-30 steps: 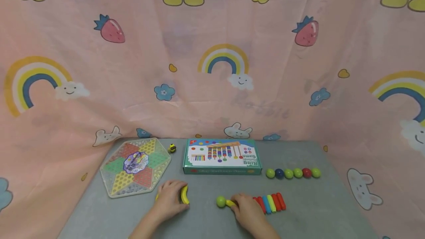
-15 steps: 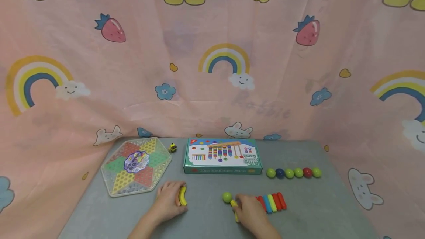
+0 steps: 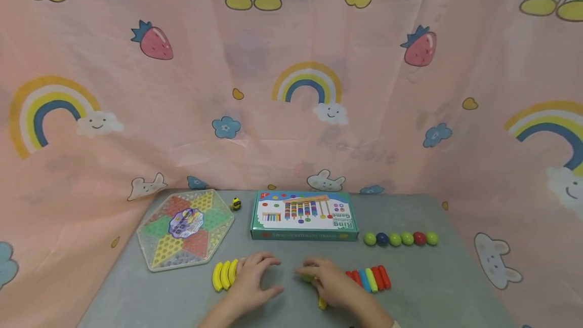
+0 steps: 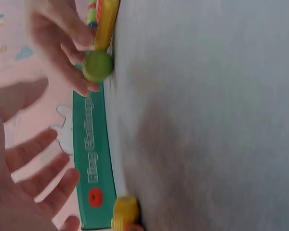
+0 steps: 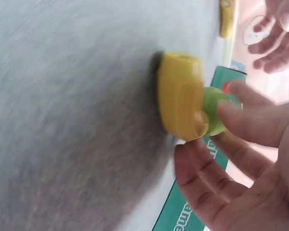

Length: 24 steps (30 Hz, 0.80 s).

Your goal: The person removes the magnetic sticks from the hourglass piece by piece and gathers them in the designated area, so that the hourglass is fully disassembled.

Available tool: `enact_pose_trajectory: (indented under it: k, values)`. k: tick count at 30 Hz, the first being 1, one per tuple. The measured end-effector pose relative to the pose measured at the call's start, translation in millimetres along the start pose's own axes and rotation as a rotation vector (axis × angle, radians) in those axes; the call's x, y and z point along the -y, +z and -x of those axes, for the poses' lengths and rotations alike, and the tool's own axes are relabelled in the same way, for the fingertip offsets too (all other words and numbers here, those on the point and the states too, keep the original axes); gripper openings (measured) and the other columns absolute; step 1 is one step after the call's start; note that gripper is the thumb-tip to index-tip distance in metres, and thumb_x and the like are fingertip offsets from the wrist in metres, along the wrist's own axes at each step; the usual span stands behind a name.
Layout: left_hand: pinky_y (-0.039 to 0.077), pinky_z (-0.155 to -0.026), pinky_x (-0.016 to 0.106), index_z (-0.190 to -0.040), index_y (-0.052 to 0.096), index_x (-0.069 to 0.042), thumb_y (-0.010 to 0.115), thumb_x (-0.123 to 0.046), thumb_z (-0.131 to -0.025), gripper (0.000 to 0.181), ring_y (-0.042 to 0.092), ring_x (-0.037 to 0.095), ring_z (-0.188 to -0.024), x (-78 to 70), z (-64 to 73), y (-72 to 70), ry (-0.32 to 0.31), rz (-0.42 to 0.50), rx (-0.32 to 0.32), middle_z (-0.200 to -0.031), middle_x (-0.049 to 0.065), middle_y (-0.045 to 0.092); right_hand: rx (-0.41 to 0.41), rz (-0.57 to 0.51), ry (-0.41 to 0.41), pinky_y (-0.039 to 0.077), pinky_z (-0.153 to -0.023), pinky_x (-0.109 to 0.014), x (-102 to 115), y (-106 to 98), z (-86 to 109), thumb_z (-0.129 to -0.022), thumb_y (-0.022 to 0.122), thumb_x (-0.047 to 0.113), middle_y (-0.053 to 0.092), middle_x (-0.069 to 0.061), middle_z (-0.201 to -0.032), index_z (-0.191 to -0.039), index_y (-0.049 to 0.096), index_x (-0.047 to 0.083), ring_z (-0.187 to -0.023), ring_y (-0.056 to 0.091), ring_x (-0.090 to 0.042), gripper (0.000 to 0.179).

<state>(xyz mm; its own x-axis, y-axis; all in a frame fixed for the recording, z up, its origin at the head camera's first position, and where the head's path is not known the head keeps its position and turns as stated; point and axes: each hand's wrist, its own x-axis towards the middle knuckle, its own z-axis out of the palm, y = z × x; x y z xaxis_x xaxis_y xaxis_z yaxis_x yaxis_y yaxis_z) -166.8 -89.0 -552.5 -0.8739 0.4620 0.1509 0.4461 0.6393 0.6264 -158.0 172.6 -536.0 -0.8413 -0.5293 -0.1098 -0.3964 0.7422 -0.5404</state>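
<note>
My left hand [image 3: 250,280] is held with its fingers spread, beside a row of yellow toy bananas [image 3: 225,276], and nothing lies in its grasp. My right hand [image 3: 330,282] reaches over a green ball [image 4: 98,66], its fingers loosely spread around it. In the right wrist view the ball is partly covered by a finger. One single yellow toy banana [image 5: 180,96] lies against the ball, near the right fingertips. Partly behind the right hand is a row of short red, blue and yellow-green rods [image 3: 372,280].
A green-edged Ring Challenge Game box [image 3: 304,235] lies at the back middle. Left of it are a hexagonal star-patterned game board [image 3: 185,247] and a small yellow-and-black toy [image 3: 235,204]. Several green, blue and red balls [image 3: 394,239] line up to the right.
My left hand has let go of a toy banana at the row and moved right, fingers spreading. My right hand has loosened from the single banana and shifted left over the green ball.
</note>
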Motion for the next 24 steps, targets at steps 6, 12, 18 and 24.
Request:
enact_pose_trajectory:
  k: [6, 12, 18, 24]
  values:
    - [0.039, -0.093, 0.048, -0.117, 0.070, -0.019, 0.083, -0.035, -0.083, 0.040, 0.059, 0.019, -0.112, -9.3, -0.6, 1.9, -0.029, 0.021, -0.005, -0.121, -0.006, 0.062, -0.051, -0.045, 0.193, 0.054, -0.088, -0.049, -7.9, 2.3, 1.8, -0.094, 0.070, 0.016, 0.064, -0.002, -0.111, -0.117, 0.072, 0.015, -0.100, 0.061, -0.021, 0.023]
    - [0.048, -0.074, 0.028, -0.112, 0.071, -0.018, 0.080, -0.030, -0.086, 0.030, 0.057, 0.011, -0.092, -17.6, -1.0, 13.5, -0.111, 0.135, 0.080, -0.111, -0.004, 0.062, -0.134, -0.049, 0.402, 0.047, -0.064, -0.037, -3.7, 6.0, 4.4, -0.088, 0.078, 0.037, 0.060, -0.001, -0.080, -0.092, 0.067, 0.011, -0.073, 0.053, -0.017, 0.029]
    - [0.055, -0.078, 0.030, -0.131, 0.067, -0.020, 0.080, -0.020, -0.085, 0.047, 0.064, 0.012, -0.099, -25.4, -4.8, 35.2, -0.067, 0.067, 0.090, -0.137, 0.004, 0.060, -0.125, -0.066, 0.392, 0.041, -0.057, -0.031, 0.8, 11.0, 7.8, -0.087, 0.077, 0.043, 0.056, 0.003, -0.071, -0.093, 0.066, 0.013, -0.065, 0.049, -0.015, 0.032]
    - [0.053, -0.098, 0.044, -0.134, 0.065, -0.021, 0.079, -0.020, -0.085, 0.051, 0.059, 0.024, -0.129, -36.8, -9.8, 47.8, -0.005, -0.079, 0.160, -0.148, 0.003, 0.056, -0.114, -0.105, 0.330, 0.045, -0.062, -0.033, -4.4, 14.3, 12.1, -0.085, 0.080, 0.035, 0.061, 0.007, -0.080, -0.102, 0.071, 0.014, -0.070, 0.052, -0.012, 0.028]
